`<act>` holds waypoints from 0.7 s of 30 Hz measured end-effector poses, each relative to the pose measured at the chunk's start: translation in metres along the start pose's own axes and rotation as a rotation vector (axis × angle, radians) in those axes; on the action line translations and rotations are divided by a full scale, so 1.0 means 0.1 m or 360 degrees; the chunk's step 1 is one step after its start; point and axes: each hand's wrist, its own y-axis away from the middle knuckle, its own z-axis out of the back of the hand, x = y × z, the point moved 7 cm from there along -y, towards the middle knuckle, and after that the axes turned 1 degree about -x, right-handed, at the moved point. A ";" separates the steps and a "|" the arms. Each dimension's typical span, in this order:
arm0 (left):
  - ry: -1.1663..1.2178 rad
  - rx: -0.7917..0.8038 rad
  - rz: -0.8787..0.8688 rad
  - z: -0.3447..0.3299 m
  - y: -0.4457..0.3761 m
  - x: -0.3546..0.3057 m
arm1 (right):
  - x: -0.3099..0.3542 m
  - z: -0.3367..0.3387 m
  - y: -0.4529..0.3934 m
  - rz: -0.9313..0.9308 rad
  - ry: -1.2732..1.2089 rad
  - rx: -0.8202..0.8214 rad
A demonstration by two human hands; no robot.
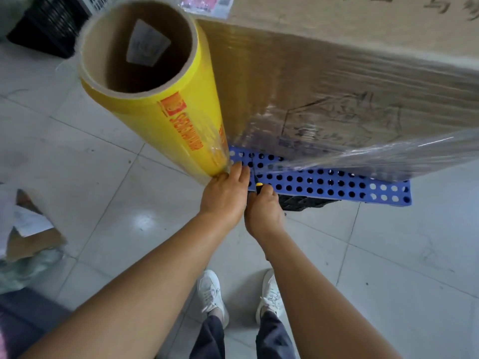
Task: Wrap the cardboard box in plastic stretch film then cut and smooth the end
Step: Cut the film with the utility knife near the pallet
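Down low, the yellow film roll [155, 99] was steadied at its base by the left hand [225, 195], keeping film taut against the wrapped cardboard box [337, 81] on its blue pallet [337, 185]; a small cutter [258, 183] was clenched in the right hand [263, 211] for cutting.

We note a blue perforated pallet [337, 182] on the floor at centre right, its round holes in regular rows; a black grid-like item [303, 203] shows under its near edge. The floor [388, 255] is pale glossy tile with grey joints and scattered dark specks. At far left stands a black slatted crate [49, 24]. At near left lie torn cardboard scraps [33, 237] with white paper and crumpled clear plastic. White sneakers [211, 294] and dark trouser legs [210, 338] appear at the near edge.
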 end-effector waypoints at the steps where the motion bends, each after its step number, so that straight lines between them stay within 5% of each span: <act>1: 0.0002 -0.0003 0.0013 -0.02 0.00 0.01 | 0.00 0.01 -0.03 -0.0003 0.0001 -0.0007; 21: 0.0021 0.0117 -0.0017 -0.30 -0.05 0.00 | -0.32 -0.38 -0.18 0.0068 0.0226 0.0064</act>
